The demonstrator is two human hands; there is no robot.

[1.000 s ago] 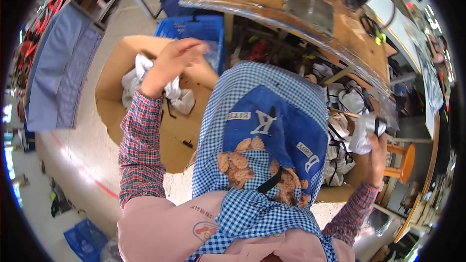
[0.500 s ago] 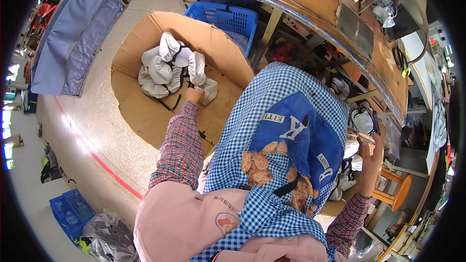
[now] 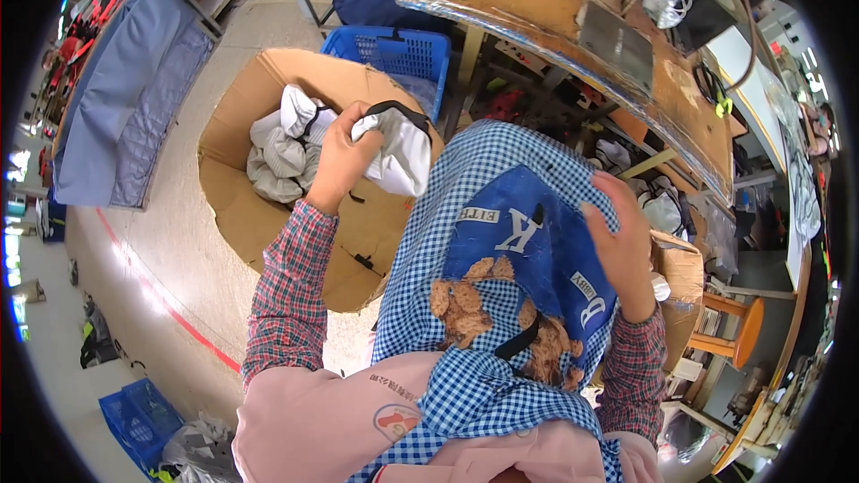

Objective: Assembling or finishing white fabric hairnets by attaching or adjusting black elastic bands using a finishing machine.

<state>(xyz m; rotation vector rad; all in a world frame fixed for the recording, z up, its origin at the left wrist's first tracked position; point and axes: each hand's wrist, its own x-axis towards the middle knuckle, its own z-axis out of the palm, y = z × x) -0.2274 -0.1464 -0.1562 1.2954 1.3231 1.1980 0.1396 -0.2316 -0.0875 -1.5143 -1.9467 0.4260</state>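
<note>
My left hand [image 3: 349,156] pinches a white fabric piece with black edging [image 3: 398,159], held up above a large cardboard box [image 3: 234,107]. The cloth hangs from my fingers toward the right; its full shape is folded out of sight. Under and behind that hand lies a heap of similar whitish-grey sewn pieces [image 3: 273,161] with dark trim, inside the box. Empty, with fingers apart, my right hand [image 3: 619,241] hovers over the right side of the blue checked apron [image 3: 420,259] across my lap.
A wooden worktable [image 3: 519,0] with a machine stands ahead to the right. Behind the box is a blue plastic basket [image 3: 385,46]. Another cardboard box [image 3: 682,268] and an orange stool [image 3: 743,331] are at my right. A second blue basket [image 3: 143,420] sits lower left.
My left hand has come up out of the box, lifting one white piece off the heap. My right hand has moved inward from the right, over my lap.
</note>
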